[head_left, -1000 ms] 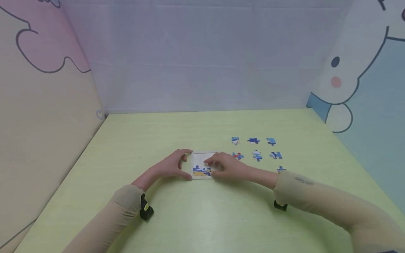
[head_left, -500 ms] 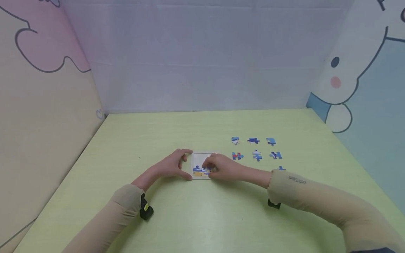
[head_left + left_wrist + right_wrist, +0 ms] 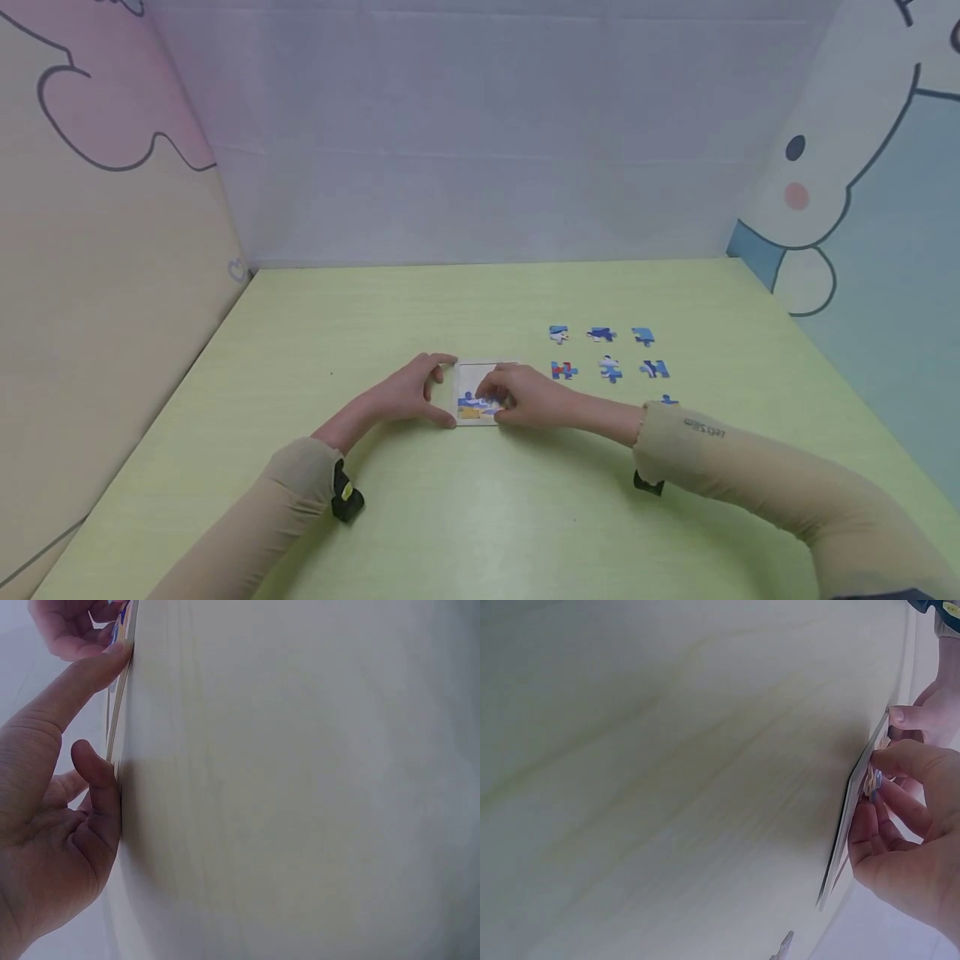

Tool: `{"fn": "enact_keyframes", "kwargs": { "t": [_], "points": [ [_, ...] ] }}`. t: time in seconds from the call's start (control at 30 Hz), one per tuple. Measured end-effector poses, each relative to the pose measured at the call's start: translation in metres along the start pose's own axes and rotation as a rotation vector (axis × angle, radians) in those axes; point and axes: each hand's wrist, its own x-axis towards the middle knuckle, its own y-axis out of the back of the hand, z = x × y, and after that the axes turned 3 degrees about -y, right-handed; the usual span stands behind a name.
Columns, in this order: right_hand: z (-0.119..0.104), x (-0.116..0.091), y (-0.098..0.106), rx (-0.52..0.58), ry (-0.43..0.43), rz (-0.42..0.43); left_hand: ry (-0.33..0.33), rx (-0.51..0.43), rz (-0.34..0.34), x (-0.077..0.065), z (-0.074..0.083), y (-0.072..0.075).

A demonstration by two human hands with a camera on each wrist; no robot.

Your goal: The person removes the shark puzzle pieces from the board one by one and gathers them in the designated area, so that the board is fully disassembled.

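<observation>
A small white puzzle tray [image 3: 471, 377] lies flat on the table, with fitted blue, white and yellow pieces along its near part. My left hand [image 3: 408, 390] holds the tray's left side, thumb at the near corner and index finger at the far one. Over the tray's right side is my right hand [image 3: 536, 398], its thumb and fingers pinching a puzzle piece [image 3: 877, 780]. Only a bluish bit of that piece shows between the fingertips in the right wrist view. The tray's right part is hidden under this hand.
Several loose puzzle pieces [image 3: 602, 334] lie in rows right of the tray; one piece [image 3: 667, 400] is partly covered by the right sleeve. The pale green table [image 3: 480, 517] meets a plain cloth wall [image 3: 480, 167] behind, with cartoon-printed panels at both sides.
My right hand has shifted slightly left and its fingers have closed in over the tray, low above the fitted pieces. The left hand and the loose pieces have stayed put.
</observation>
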Motion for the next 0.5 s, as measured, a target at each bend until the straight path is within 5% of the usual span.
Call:
{"fn": "enact_keyframes", "kwargs": {
  "t": [0.5],
  "points": [
    [-0.0005,0.0009,0.0006,-0.049,0.015,-0.039,-0.011,-0.001,0.009,0.0014,-0.0007,-0.0012]
  ]
}}
